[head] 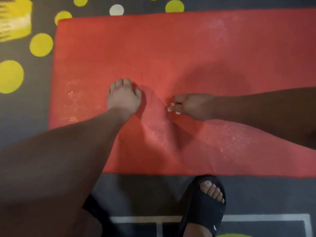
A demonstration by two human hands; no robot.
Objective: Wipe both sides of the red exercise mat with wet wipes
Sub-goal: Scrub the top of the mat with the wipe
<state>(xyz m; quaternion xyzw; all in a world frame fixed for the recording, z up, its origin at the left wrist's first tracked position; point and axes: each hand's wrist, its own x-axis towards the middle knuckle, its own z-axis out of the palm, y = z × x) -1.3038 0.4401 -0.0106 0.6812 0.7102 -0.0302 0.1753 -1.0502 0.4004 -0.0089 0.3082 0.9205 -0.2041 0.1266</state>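
red mat (188, 48) lies on dotted floor (25, 117); damp-looking sheen in patches, one raised fold between the hands | left hand (124, 98): fingers curled under, bearing down, likely anchoring; wipe beneath, cannot tell | right hand (189, 106): fingers curled, pinching fold, probably to lift and turn.

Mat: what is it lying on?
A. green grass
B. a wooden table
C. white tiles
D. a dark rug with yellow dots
D: the mat lies spread on a dark rug, whose yellow dots show beyond the mat's edges.
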